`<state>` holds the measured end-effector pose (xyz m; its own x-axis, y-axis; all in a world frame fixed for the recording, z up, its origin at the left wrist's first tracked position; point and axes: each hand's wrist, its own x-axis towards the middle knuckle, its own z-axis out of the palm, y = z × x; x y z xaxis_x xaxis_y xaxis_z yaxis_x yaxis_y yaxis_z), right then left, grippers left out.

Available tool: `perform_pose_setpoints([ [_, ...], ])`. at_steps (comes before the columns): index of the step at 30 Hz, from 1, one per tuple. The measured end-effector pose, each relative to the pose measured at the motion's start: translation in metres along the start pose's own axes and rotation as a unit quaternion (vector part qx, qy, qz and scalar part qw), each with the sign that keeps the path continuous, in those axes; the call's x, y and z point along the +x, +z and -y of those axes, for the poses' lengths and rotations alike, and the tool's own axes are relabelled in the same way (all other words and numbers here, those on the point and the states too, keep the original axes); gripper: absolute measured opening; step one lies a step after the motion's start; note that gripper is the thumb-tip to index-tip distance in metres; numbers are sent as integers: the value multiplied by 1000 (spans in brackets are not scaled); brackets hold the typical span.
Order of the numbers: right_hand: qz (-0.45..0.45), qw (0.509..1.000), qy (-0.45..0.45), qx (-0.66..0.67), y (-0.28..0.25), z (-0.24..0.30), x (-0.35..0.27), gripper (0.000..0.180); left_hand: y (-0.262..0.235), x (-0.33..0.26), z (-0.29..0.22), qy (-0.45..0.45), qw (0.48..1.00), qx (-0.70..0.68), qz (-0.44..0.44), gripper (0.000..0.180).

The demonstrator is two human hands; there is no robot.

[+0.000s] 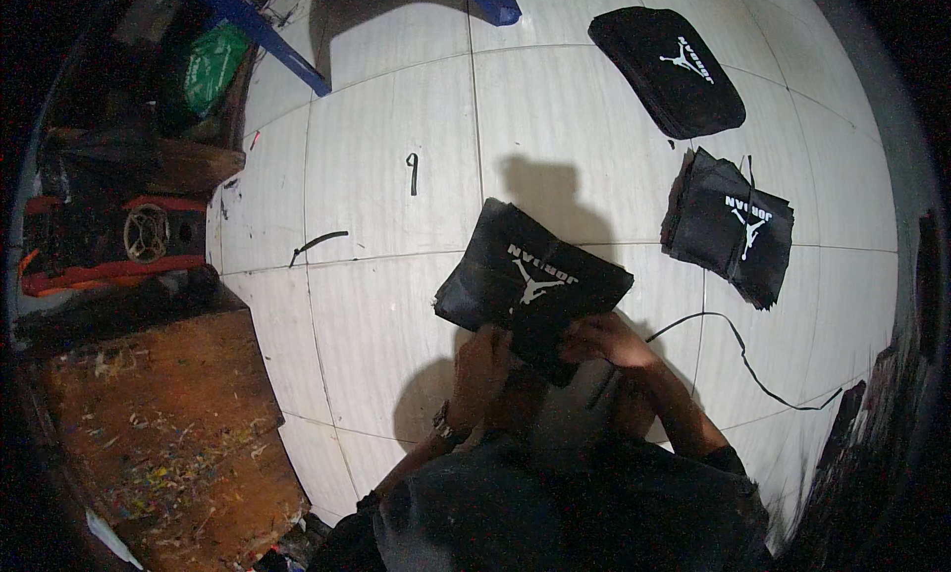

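Observation:
A stack of black fabric pieces (485, 265) with a white printed figure and lettering lies in front of me, above my lap. My left hand (482, 359) is closed on its near left edge, with the fingertips partly in shadow. My right hand (602, 340) grips the near right edge with bent fingers. Part of the stack hangs down between my hands. A long thin black strip (738, 339) trails over the floor from beside my right wrist toward the right; whether it joins the stack I cannot tell.
Another black fabric stack (768, 265), tied with a strip, lies to the right. Farther off is a rounded black stack (654, 62). Short black strips (413, 174) are scattered on the white tiles (386, 116). A stained wooden board (149, 374) stands left, near a red-and-black object (94, 250) and blue legs (287, 57).

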<state>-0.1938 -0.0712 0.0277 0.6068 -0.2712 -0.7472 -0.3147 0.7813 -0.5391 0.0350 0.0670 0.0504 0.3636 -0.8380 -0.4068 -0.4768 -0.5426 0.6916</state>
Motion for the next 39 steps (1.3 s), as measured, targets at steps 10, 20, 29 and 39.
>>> perform_pose_setpoints([
  [10, 33, 992, -48, -111, -9, 16, 17, 50, 74, 15, -51, 131, 983, -22, 123, 19],
  [20, 190, 923, -29, -334, -48, 46, 36, 33, 35, -9, -48, 123, 955, 9, 269, 30],
  [29, 226, 892, -81, -383, -68, 47, 14, 29, 60, 12, -44, 190, 968, 73, 144, 34],
  [39, -93, 861, -360, -347, -3, 33, -45, 22, 107, 6, -48, 243, 960, -138, 30, 17],
])
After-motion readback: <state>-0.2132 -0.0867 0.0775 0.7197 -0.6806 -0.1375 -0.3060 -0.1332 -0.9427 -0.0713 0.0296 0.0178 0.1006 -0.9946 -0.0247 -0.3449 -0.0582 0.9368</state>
